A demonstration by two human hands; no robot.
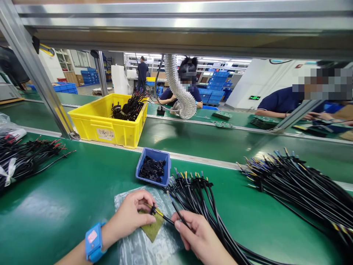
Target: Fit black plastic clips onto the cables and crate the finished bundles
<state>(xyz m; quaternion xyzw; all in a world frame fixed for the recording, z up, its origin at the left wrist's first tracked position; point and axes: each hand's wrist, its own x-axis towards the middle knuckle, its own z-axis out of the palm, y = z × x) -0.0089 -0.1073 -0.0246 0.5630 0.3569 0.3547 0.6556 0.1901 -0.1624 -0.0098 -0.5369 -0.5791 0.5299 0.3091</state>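
Between finger and thumb, my left hand point(135, 211) pinches a small black plastic clip point(153, 209) through which coloured wire ends pass. A blue strap circles that wrist. My right hand point(197, 232) grips a black cable point(168, 220) just behind its stripped yellow wires; a second cable end rises from the same fingers. Beneath both hands lie a yellow-green cloth-like piece point(153, 230) and a clear plastic bag point(129, 246). A blue bin point(139, 176) of loose black clips stands just beyond them. Right beside it, a bundle of black cables point(217, 221) carries clips near its wire ends.
A yellow crate point(118, 129) of cables stands at the back left. More cables lie in bundles at the left point(24, 160) and right point(303, 184). A metal post point(41, 70) and overhead beam frame the bench. Across it, people sit near green circuit boards point(263, 122) and a flexible duct point(179, 88).
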